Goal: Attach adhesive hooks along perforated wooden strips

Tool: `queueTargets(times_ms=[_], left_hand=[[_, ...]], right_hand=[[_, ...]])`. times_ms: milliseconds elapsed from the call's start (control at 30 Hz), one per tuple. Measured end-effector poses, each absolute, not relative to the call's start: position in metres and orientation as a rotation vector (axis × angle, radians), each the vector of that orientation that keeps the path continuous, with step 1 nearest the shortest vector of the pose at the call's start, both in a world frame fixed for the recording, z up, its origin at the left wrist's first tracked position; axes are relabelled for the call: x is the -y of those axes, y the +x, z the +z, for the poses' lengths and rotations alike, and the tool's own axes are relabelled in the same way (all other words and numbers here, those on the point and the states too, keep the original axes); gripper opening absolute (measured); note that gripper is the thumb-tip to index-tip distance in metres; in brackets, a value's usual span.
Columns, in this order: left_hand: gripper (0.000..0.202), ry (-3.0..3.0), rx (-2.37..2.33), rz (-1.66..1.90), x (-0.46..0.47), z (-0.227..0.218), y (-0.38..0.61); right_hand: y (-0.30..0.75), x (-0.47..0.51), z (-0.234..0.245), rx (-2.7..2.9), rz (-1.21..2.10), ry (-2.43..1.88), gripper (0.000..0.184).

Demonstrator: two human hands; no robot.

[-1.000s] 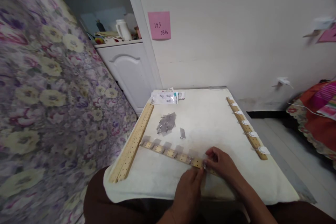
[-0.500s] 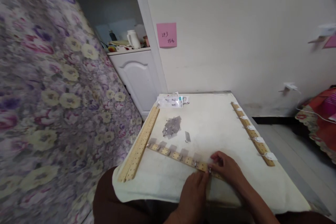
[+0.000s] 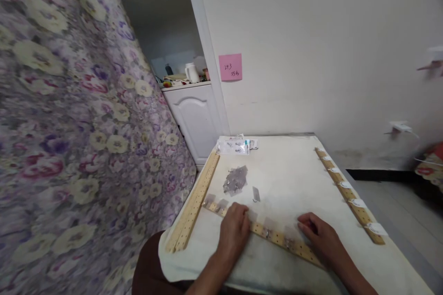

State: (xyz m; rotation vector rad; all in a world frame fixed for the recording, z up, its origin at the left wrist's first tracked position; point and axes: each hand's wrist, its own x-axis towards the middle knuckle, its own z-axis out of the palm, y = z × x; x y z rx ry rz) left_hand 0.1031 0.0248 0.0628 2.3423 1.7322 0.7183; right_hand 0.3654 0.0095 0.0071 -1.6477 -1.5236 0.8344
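A pale wooden strip with holes (image 3: 278,238) lies slantwise near the table's front. Small metal pieces on clear plastic cards (image 3: 290,236) are set along it. My left hand (image 3: 235,228) is closed over the strip left of its middle, hiding that stretch. Beside the strip's right part is my right hand (image 3: 320,235), fingers loosely curled, thumb and forefinger slightly apart near a clear card's edge; whether it touches the card is unclear. A single carded piece (image 3: 256,194) lies beyond the strip, right of a heap of such pieces (image 3: 236,179).
Side by side along the left table edge are bare wooden strips (image 3: 194,205). Another strip (image 3: 349,195), bearing white cards, runs along the right edge. Flat packages (image 3: 233,146) lie at the back. A floral curtain (image 3: 104,147) hangs at left; a wall (image 3: 294,55) stands behind.
My left hand has slid left along the strip, away from my right hand. My right hand has shifted slightly right, off the metal piece it was touching. The view has tilted up and left.
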Motion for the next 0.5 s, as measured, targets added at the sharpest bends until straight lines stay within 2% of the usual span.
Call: queueTargets(times_ms=[200, 367, 500], left_hand=[[0.016, 2.331, -1.910, 0.559, -0.087, 0.068, 0.124], [0.016, 2.296, -2.009, 0.430, -0.106, 0.054, 0.144], [0.017, 2.309, -1.999, 0.438, -0.107, 0.060, 0.144]], right_hand=[[0.366, -0.012, 0.009, 1.476, 0.832, -1.626, 0.025], [0.369, -0.015, 0.007, 1.472, 0.874, -1.625, 0.023], [0.368, -0.018, 0.008, 1.419, 0.888, -1.600, 0.022]])
